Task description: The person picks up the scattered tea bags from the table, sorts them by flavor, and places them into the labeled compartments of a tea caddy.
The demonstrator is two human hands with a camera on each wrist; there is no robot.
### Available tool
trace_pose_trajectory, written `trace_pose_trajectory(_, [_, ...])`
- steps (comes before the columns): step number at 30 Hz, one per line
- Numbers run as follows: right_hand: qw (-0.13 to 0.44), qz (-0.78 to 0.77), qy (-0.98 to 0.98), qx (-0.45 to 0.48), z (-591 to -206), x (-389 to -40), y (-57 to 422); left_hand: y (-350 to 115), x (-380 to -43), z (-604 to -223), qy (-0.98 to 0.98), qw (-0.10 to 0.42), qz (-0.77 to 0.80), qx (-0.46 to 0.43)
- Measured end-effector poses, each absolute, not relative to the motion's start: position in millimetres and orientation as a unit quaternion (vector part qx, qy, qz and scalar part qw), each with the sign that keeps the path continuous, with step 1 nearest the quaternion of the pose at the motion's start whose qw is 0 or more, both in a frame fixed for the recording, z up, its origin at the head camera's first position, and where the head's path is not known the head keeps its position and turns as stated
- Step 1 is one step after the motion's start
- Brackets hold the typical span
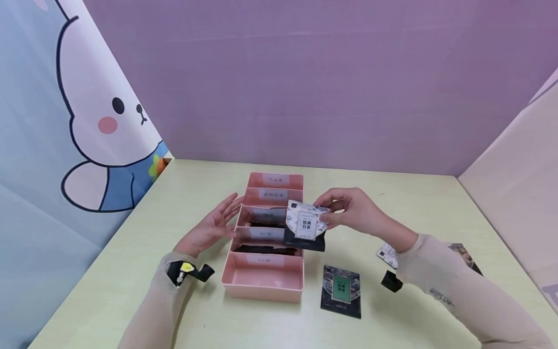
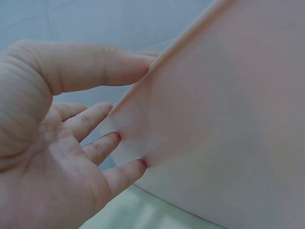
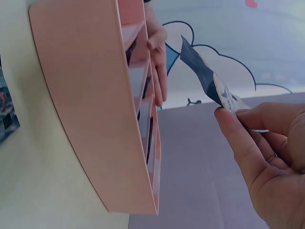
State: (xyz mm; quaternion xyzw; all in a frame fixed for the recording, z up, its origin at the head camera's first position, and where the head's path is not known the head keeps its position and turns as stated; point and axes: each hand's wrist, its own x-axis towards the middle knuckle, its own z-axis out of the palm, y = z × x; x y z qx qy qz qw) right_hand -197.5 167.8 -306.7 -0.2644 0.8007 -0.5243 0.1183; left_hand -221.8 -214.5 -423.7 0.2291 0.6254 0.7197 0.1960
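A pink divided box [image 1: 263, 293] with white labels on its dividers stands on the table. My right hand [image 1: 355, 212] pinches a white-and-black tea sachet [image 1: 303, 227] by its patterned end, above the box's right edge. In the right wrist view that sachet [image 3: 202, 71] is seen nearly edge-on, apart from the box. My left hand [image 1: 211, 228] touches the left wall of the box with its fingers extended, thumb at the rim. Dark sachets [image 1: 267, 249] lie in two middle compartments; the nearest compartment shows its bare floor.
A dark tea sachet with a green label [image 1: 341, 292] lies on the table right of the box. Further right, another white patterned sachet [image 1: 387, 255] and a brownish one [image 1: 464, 256] are partly covered by my right sleeve. A purple cloth backdrop [image 1: 296, 97] closes off the far side.
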Motion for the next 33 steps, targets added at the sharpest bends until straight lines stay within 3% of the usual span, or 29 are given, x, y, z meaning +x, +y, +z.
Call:
trace_pose_trajectory(18, [0.091, -0.548, 0.772, -0.311, -327.2, -156.7, 123.5, -220.7, -215.1, -421.4, 0.622, 0.207, 0.721, 0.226])
trace_pose_trajectory(33, [-0.058, -0.456, 0.733, -0.501, -352.3, -135.7, 112.5, -220.1, -215.9, -421.4, 0.608, 0.209, 0.728, 0.237])
